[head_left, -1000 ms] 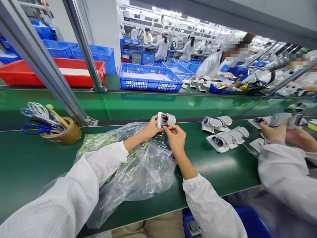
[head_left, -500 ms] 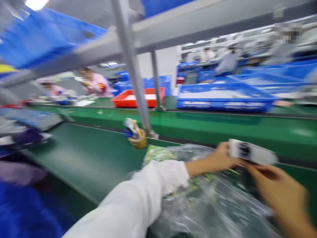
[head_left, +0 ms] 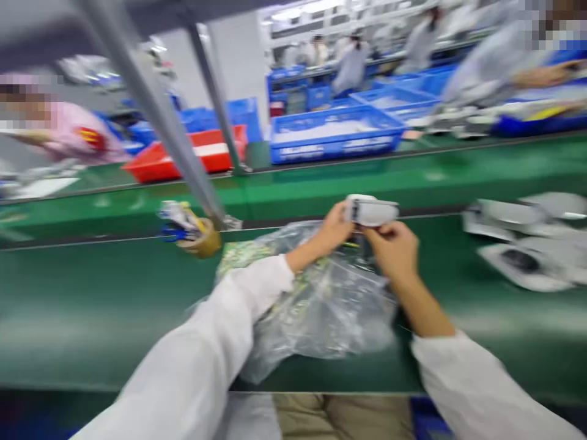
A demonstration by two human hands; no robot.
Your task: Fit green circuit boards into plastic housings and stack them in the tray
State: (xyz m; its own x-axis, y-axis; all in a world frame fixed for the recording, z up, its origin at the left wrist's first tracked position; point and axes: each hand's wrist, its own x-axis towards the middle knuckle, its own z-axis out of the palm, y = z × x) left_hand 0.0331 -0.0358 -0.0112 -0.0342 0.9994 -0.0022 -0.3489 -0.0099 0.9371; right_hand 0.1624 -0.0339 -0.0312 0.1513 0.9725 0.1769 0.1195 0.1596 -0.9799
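Note:
Both hands meet at a white plastic housing with a dark part on its left end (head_left: 373, 211), held up over the far side of the green work surface (head_left: 114, 305). My left hand (head_left: 337, 229) is closed on its left end. From below and the right, my right hand (head_left: 395, 247) pinches at its lower edge; whether a small part sits between those fingertips is hidden. Beneath my hands lies a clear plastic bag (head_left: 321, 311), with green-yellow pieces (head_left: 245, 253) showing through it.
Several white housings (head_left: 541, 244) lie to the right. A tape roll (head_left: 206, 238) holding pens and tools stands left, beside a slanted metal post (head_left: 160, 116). Beyond the green ledge are a red tray (head_left: 215, 150) and a blue tray (head_left: 339, 137). Co-workers sit across.
My view has swung right and down, bringing the white housings and my right sleeve into sight. Both hands still hold the white housing above the bag.

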